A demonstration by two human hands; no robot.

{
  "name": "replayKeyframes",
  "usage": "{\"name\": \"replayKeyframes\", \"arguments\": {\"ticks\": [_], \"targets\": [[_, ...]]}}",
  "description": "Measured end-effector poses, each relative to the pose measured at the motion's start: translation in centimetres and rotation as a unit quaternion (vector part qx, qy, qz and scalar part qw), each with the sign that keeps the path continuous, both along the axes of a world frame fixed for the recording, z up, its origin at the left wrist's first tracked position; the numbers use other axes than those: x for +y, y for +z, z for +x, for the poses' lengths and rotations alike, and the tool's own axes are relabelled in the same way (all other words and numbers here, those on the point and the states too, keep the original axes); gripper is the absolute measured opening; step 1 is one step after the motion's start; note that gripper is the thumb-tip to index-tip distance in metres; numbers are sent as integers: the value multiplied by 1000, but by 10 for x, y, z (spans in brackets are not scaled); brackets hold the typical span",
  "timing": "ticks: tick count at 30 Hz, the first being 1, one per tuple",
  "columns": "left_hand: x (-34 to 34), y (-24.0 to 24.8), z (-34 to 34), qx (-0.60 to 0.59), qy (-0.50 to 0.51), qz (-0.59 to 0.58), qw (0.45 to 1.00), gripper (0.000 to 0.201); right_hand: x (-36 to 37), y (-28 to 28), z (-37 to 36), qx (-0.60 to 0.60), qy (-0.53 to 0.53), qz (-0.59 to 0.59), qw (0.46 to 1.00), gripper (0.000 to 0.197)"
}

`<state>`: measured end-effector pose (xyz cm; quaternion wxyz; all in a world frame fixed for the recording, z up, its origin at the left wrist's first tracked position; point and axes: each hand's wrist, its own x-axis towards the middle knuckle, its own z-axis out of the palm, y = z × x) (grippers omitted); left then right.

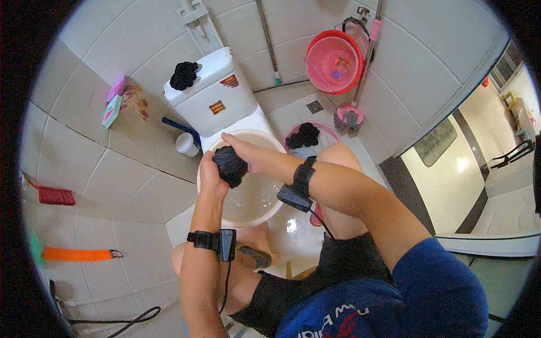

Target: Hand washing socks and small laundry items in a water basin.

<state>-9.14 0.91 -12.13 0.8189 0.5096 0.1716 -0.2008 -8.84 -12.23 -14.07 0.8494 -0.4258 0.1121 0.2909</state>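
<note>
A bunched, dark wet-looking cloth [230, 166] is gripped between my two hands above a cream-coloured basin. What kind of garment it is, I cannot tell. My left hand [212, 177] closes round its left side, while my right hand [243, 153] presses on it from the upper right. Below, the round basin [280, 211] holds cloudy water with some bubbles. To its upper right, a pink basin [332, 128] holds a black cloth [303, 136] and pale cloth [324, 143]. Another black bundle [183, 76] lies on top of the toilet tank.
The white toilet [217, 104] stands just behind the basin. A red bucket [334, 61] hangs by the wall, near a pink-handled brush [349, 117]. A white tub [186, 145] sits left of the toilet. On the right, a doorway opens onto a pale floor [451, 163] with a mat.
</note>
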Motion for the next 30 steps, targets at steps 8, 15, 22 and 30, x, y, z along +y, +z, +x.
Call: {"name": "replayKeyframes", "arguments": {"ticks": [8,15,22,30], "targets": [[-2,-32,3,-70,48,46,995,42,27,-34,10,-208,-131,-249,937,37],[-4,-20,-15,71,71,-126,987,54,43,-23,10,-100,-244,-94,960,47],[-18,-33,-4,-21,147,-123,981,38,32,-50,14,-306,-223,-409,830,32],[-5,-47,17,-22,204,-117,972,30,47,-6,-18,-149,-179,-143,962,45]]}}
